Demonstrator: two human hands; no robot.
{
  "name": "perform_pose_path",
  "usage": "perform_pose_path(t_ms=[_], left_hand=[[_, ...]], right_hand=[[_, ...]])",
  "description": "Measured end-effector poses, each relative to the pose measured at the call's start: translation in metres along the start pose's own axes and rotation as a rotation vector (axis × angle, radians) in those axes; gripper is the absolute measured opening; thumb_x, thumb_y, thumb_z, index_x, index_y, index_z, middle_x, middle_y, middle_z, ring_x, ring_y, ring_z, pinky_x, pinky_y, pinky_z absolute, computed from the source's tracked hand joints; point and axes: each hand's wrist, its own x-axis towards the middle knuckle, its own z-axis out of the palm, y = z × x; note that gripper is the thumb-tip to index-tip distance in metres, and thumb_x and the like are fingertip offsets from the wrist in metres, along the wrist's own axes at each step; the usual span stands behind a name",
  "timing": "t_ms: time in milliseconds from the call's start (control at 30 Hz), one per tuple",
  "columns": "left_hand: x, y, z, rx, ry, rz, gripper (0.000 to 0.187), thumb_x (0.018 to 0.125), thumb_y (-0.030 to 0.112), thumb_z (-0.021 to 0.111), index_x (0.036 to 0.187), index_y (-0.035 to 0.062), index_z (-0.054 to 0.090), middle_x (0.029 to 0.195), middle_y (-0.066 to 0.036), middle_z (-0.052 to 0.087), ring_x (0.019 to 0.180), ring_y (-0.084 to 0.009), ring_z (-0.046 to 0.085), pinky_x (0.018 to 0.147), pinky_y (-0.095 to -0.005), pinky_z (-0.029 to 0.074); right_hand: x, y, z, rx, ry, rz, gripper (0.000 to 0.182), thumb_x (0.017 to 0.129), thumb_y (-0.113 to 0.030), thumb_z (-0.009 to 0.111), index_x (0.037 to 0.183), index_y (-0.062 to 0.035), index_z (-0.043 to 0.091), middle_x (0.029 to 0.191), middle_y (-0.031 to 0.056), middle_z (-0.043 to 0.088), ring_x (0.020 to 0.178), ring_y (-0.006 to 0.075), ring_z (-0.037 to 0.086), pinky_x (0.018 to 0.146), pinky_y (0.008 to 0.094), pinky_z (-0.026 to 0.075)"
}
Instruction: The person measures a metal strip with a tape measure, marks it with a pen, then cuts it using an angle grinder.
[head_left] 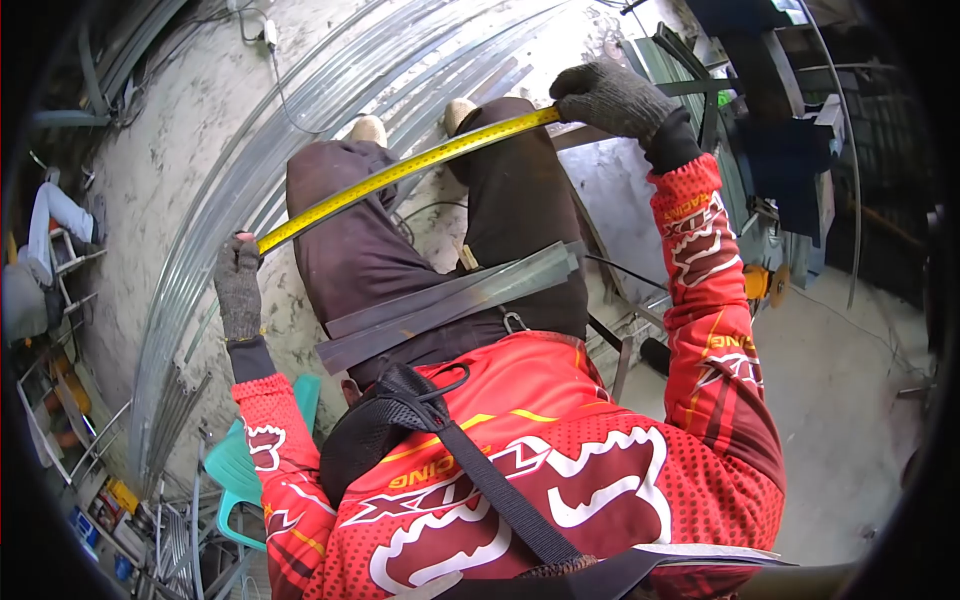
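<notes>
A yellow tape measure [400,172] is drawn out slantwise above my thighs, from lower left to upper right. My left hand [240,290], in a grey knit glove with bare fingertips showing, is closed on its left end. At the other end my right hand [615,102], also gloved in grey, is wrapped round the tape; whether the case is inside that hand is hidden. Flat grey metal strips [450,305] lie across my lap, below the tape and apart from both hands.
Long thin metal profiles [200,300] curve across the floor on the left and ahead. A teal plastic chair [235,465] stands at lower left, near a rack of tools [75,400]. Another person's leg [60,220] shows at far left. Metal frames [705,95] stand at upper right.
</notes>
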Motion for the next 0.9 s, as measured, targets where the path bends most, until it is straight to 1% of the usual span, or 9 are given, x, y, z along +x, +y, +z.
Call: perform_pose_path(t_ms=[100, 200, 267, 433, 500, 700, 800, 867, 900], left_hand=[[0.000, -0.006, -0.002, -0.038, 0.026, 0.031, 0.025, 0.105, 0.026, 0.064, 0.113, 0.0027, 0.066, 0.096, 0.002, 0.060, 0.086, -0.0075, 0.055, 0.077, -0.0250, 0.051], [-0.004, -0.011, -0.005, -0.096, -0.017, -0.058, 0.027, 0.104, 0.028, 0.065, 0.114, 0.0035, 0.066, 0.098, 0.002, 0.060, 0.088, -0.0078, 0.056, 0.078, -0.0251, 0.052], [-0.006, -0.009, -0.001, -0.169, 0.032, -0.123, 0.030, 0.104, 0.032, 0.066, 0.115, 0.0045, 0.066, 0.099, 0.001, 0.061, 0.088, -0.0080, 0.058, 0.079, -0.0253, 0.053], [-0.009, -0.012, 0.003, -0.212, 0.034, -0.103, 0.035, 0.102, 0.037, 0.067, 0.115, 0.0050, 0.066, 0.101, 0.000, 0.062, 0.085, -0.0083, 0.059, 0.078, -0.0255, 0.054], [-0.010, -0.014, 0.002, -0.213, 0.034, -0.107, 0.036, 0.102, 0.039, 0.067, 0.115, 0.0049, 0.066, 0.101, 0.000, 0.062, 0.084, -0.0083, 0.059, 0.078, -0.0255, 0.054], [-0.012, -0.010, 0.006, -0.232, 0.038, -0.119, 0.039, 0.102, 0.040, 0.066, 0.114, 0.0029, 0.066, 0.098, -0.001, 0.064, 0.083, -0.0081, 0.060, 0.078, -0.0258, 0.054], [-0.013, -0.010, 0.005, -0.262, 0.046, -0.123, 0.039, 0.102, 0.040, 0.066, 0.114, 0.0027, 0.067, 0.097, 0.000, 0.064, 0.083, -0.0080, 0.060, 0.078, -0.0257, 0.054], [-0.012, -0.017, 0.001, -0.250, 0.014, -0.120, 0.043, 0.102, 0.043, 0.065, 0.117, 0.0026, 0.066, 0.101, -0.004, 0.065, 0.091, -0.0128, 0.064, 0.084, -0.0299, 0.057], [-0.011, -0.021, 0.000, -0.248, 0.013, -0.119, 0.043, 0.102, 0.043, 0.065, 0.117, 0.0026, 0.066, 0.101, -0.004, 0.065, 0.091, -0.0128, 0.064, 0.084, -0.0299, 0.057]], right_hand=[[0.002, 0.002, 0.000, 0.018, -0.028, 0.022, 0.033, 0.091, -0.024, 0.065, 0.109, 0.0016, 0.072, 0.098, 0.0192, 0.075, 0.090, 0.0291, 0.072, 0.087, 0.0366, 0.056], [0.004, 0.003, -0.001, 0.000, -0.060, 0.006, 0.036, 0.091, -0.025, 0.066, 0.114, 0.0022, 0.072, 0.100, 0.0191, 0.076, 0.091, 0.0285, 0.073, 0.087, 0.0362, 0.057], [0.007, -0.006, -0.012, 0.111, -0.202, 0.076, 0.040, 0.090, -0.026, 0.068, 0.117, 0.0033, 0.072, 0.102, 0.0191, 0.076, 0.092, 0.0273, 0.074, 0.087, 0.0355, 0.057], [0.009, -0.011, -0.014, 0.114, -0.197, 0.083, 0.041, 0.088, -0.027, 0.069, 0.116, 0.0028, 0.073, 0.102, 0.0187, 0.077, 0.091, 0.0269, 0.074, 0.089, 0.0354, 0.057], [0.007, -0.017, -0.015, 0.003, -0.184, 0.108, 0.039, 0.088, -0.028, 0.068, 0.112, 0.0019, 0.074, 0.101, 0.0186, 0.077, 0.090, 0.0281, 0.074, 0.088, 0.0373, 0.057], [0.005, -0.018, -0.009, -0.078, -0.109, 0.112, 0.038, 0.089, -0.030, 0.066, 0.109, 0.0013, 0.075, 0.102, 0.0188, 0.076, 0.093, 0.0309, 0.073, 0.090, 0.0389, 0.056], [0.007, -0.007, -0.007, 0.010, -0.138, 0.067, 0.039, 0.088, -0.031, 0.067, 0.109, 0.0007, 0.075, 0.100, 0.0189, 0.076, 0.093, 0.0315, 0.073, 0.091, 0.0389, 0.055], [0.007, 0.000, -0.002, 0.066, -0.140, 0.071, 0.040, 0.087, -0.032, 0.068, 0.109, -0.0002, 0.075, 0.100, 0.0187, 0.076, 0.093, 0.0310, 0.073, 0.090, 0.0394, 0.055], [0.008, 0.004, 0.000, 0.121, -0.140, 0.076, 0.041, 0.087, -0.034, 0.069, 0.110, -0.0011, 0.075, 0.101, 0.0185, 0.076, 0.093, 0.0305, 0.073, 0.090, 0.0400, 0.055]])
